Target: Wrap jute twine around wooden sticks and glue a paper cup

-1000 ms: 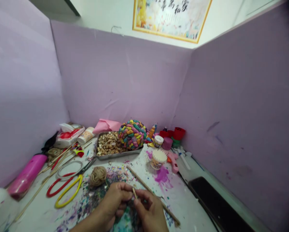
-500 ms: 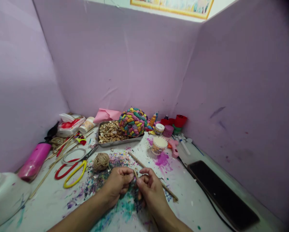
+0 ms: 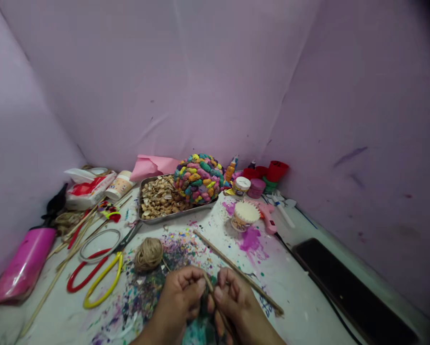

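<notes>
A thin brown stick (image 3: 210,283) slants up out of my right hand (image 3: 238,304), whose fingers are closed round it. Close beside the stick's tip, my left hand (image 3: 182,299) is pinched shut. A strand runs to it from the ball of twine (image 3: 149,254), which sits on the table beyond my left hand; the strand's end is hidden by the fingers. Just past my right hand, a second, longer stick (image 3: 236,269) lies slanting on the paint-stained table (image 3: 136,330).
Scissors (image 3: 103,278) with red and yellow handles lie left, near a pink bottle (image 3: 26,263). At the back stands a metal tray (image 3: 172,216) of shells with a colourful ball (image 3: 198,178). A paper cup (image 3: 244,216), pink glue gun (image 3: 267,218) and black phone (image 3: 351,287) are right.
The view has tilted down and come closer, so the wall picture and the white pot have left the frame. My hands stay together at the stick's tip.
</notes>
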`<state>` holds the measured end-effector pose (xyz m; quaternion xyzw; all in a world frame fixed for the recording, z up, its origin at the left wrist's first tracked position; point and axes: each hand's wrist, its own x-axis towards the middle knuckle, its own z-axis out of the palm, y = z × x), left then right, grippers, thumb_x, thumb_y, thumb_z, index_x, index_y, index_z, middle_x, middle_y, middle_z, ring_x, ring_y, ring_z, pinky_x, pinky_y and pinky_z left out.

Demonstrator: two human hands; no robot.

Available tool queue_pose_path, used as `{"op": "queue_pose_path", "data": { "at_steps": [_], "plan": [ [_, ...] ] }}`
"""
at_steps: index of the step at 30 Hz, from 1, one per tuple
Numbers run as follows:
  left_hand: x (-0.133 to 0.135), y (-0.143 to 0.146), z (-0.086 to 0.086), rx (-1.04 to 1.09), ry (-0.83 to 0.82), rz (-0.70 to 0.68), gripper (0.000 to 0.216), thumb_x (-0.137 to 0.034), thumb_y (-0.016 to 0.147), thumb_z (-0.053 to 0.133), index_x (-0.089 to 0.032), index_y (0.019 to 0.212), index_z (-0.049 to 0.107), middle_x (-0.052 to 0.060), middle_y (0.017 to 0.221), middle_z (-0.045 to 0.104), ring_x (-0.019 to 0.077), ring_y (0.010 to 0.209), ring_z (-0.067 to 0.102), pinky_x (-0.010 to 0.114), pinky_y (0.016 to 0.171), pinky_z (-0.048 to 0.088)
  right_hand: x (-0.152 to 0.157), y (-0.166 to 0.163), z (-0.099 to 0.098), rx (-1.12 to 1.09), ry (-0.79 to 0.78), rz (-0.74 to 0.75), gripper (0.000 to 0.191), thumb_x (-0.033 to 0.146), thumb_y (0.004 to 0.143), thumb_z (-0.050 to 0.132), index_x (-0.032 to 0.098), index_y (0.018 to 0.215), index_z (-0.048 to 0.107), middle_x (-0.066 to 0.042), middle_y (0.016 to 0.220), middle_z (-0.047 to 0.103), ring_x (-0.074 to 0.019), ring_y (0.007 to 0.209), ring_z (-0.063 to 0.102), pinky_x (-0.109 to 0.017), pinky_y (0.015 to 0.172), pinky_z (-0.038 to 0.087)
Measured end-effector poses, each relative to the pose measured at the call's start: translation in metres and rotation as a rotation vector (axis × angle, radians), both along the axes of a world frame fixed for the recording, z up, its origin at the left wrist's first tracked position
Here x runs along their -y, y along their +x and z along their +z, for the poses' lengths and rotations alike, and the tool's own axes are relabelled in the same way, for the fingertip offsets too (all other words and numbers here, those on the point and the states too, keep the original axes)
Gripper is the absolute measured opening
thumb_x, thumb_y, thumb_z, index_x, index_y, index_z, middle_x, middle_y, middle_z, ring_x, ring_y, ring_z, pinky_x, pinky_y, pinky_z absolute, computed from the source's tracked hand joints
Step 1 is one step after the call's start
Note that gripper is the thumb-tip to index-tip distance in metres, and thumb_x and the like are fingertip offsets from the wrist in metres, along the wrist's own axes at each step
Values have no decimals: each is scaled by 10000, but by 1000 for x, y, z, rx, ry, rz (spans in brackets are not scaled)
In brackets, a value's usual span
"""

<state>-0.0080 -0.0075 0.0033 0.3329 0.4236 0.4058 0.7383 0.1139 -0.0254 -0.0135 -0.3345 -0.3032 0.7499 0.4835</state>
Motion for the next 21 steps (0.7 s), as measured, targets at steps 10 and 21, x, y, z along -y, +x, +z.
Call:
{"op": "queue_pose_path", "data": {
  "at_steps": [10, 21],
  "plan": [
    [4, 0, 3, 20, -52, 79, 263, -335, 584, 708, -131, 626, 548, -41, 376, 476, 3, 297, 262, 145, 327, 100, -1, 0, -10, -96, -82, 94, 431, 481, 629, 672, 195, 770, 383, 57, 486, 561, -51, 255, 446, -116, 255, 290],
    [2, 8, 5, -83, 10, 174, 283, -328, 535, 705, -140, 604, 505, -105, 389, 334, -4, 317, 172, 158, 325, 98, 1, 5, -10, 326, -14, -99, 349, 361, 528, 746, 160, 649, 487, 91, 424, 430, -26, 317, 330, -123, 268, 262]
  ]
}}
